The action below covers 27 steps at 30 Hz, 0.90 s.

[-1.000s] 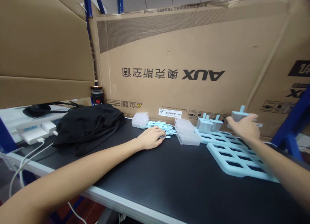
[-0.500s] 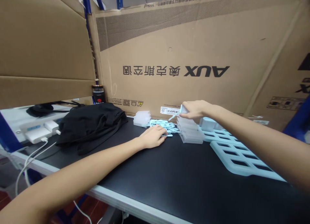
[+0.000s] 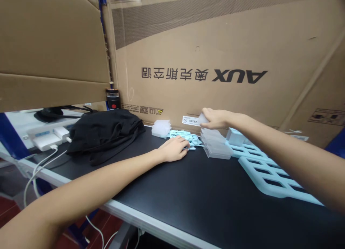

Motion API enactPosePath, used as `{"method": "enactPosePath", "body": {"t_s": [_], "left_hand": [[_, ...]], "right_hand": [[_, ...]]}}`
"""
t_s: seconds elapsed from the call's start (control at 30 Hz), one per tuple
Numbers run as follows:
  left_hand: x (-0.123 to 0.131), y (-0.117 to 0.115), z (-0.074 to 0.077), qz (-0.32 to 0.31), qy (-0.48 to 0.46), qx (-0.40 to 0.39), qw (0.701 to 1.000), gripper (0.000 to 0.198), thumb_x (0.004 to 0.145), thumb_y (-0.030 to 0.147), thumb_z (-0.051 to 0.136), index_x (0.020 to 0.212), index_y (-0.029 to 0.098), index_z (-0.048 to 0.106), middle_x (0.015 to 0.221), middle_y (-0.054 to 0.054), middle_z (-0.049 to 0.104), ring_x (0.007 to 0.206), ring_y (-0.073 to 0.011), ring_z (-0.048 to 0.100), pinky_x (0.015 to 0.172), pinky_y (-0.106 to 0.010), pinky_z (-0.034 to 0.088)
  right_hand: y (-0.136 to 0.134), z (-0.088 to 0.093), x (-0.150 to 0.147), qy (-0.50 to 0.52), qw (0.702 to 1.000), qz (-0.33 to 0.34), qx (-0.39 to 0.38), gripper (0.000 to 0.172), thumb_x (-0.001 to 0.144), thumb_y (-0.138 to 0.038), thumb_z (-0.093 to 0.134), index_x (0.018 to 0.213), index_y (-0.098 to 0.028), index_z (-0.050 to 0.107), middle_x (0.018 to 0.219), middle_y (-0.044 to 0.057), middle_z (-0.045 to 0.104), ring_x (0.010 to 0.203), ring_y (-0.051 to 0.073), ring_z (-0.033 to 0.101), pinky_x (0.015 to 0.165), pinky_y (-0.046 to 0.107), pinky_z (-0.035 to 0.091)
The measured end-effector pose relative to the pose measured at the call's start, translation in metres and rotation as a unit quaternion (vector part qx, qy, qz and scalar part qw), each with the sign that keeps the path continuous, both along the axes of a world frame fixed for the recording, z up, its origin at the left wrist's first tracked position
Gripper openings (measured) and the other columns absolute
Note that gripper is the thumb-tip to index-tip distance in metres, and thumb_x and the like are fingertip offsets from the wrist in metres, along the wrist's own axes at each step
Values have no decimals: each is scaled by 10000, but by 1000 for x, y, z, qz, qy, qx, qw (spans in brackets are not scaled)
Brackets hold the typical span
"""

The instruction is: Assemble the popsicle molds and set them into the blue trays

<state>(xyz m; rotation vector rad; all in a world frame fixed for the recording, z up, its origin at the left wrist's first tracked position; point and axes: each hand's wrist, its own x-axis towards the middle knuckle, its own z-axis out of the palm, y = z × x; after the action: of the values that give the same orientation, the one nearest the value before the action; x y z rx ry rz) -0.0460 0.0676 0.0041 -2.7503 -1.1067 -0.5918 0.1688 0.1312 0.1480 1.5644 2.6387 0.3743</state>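
My right hand reaches across the black table and pinches a clear plastic mould cup just above a stack of clear cups. Palm down, my left hand rests on a scatter of light-blue plastic sticks, its fingertips curled on them. A light-blue grid tray lies to the right, partly under my right forearm. At the tray's far end a filled mould stands in a slot.
A second small stack of clear cups sits left of the sticks. A black cloth bundle lies at the left, with white chargers and cables beyond. A dark jar stands at the back. Large cardboard boxes wall off the rear.
My right hand left the far end of the grid tray, swung left to the stack of clear cups and lifted one cup. My left hand stayed on the sticks.
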Motion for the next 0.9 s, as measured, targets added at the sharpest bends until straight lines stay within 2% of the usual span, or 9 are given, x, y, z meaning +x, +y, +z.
{"method": "enactPosePath", "body": {"t_s": [0.1,0.2,0.33,0.43,0.5,0.6,0.73,0.8,0.9], "left_hand": [[0,-1,1,5,2,2,1000,207,963,270,441,1073,197,600,1104,-70,640,1102,-241,536,990,-373,442],[-1,-1,0,9,2,7,1000,203,957,275,454,1072,198,604,1115,-71,622,1112,-245,524,993,-374,439],[-2,0,-2,12,-3,20,1000,213,958,283,454,1080,196,606,1116,-75,609,1114,-252,513,996,-381,438],[-2,1,-3,14,-5,17,1000,218,961,293,450,1089,203,603,1114,-76,608,1104,-252,514,990,-387,443],[-3,1,-3,15,-6,12,1000,221,963,298,448,1095,206,600,1115,-77,607,1100,-252,514,990,-390,443],[-2,0,-2,15,-5,5,1000,224,965,300,445,1099,205,597,1119,-79,604,1103,-251,511,992,-390,442],[-2,-1,0,15,-7,3,1000,220,963,289,445,1095,202,597,1118,-83,602,1107,-249,506,1005,-394,433],[-1,-1,0,14,-7,4,1000,218,962,285,443,1086,197,600,1117,-84,603,1105,-250,505,1000,-394,434],[-1,-1,-1,14,-7,4,1000,219,962,288,443,1082,195,602,1114,-83,607,1098,-255,507,979,-394,444]], "right_hand": [[-2,2,31,28,998,38,-48,548,767,-602,556,1107,-173,542,1141,147,571,965,326,610,852,478,501],[-15,-3,57,54,993,70,-82,606,770,-601,568,1213,-188,560,1182,128,550,1053,308,586,950,455,477],[-34,-21,75,78,987,82,-113,736,794,-620,561,1413,-230,474,1267,122,524,1132,300,566,1009,441,452],[-38,-36,80,114,982,90,-123,763,802,-634,566,1453,-266,414,1345,105,518,1224,300,521,1039,436,435],[-36,-44,82,132,980,90,-122,738,800,-641,578,1408,-243,444,1355,113,525,1235,295,515,1038,427,436],[-35,-51,84,130,981,100,-108,643,776,-656,609,1236,-211,546,1258,130,573,1175,305,540,996,437,454],[-37,-52,94,169,977,130,-15,503,836,-646,537,1109,-224,554,1151,118,591,1117,293,534,977,429,435],[-37,-52,107,232,966,76,81,437,879,-600,457,1059,-208,528,1125,136,580,1077,278,541,974,399,428],[-29,-62,134,303,925,-137,184,477,877,-538,391,1155,-153,439,1193,204,507,1138,292,505,1005,369,401]]}}
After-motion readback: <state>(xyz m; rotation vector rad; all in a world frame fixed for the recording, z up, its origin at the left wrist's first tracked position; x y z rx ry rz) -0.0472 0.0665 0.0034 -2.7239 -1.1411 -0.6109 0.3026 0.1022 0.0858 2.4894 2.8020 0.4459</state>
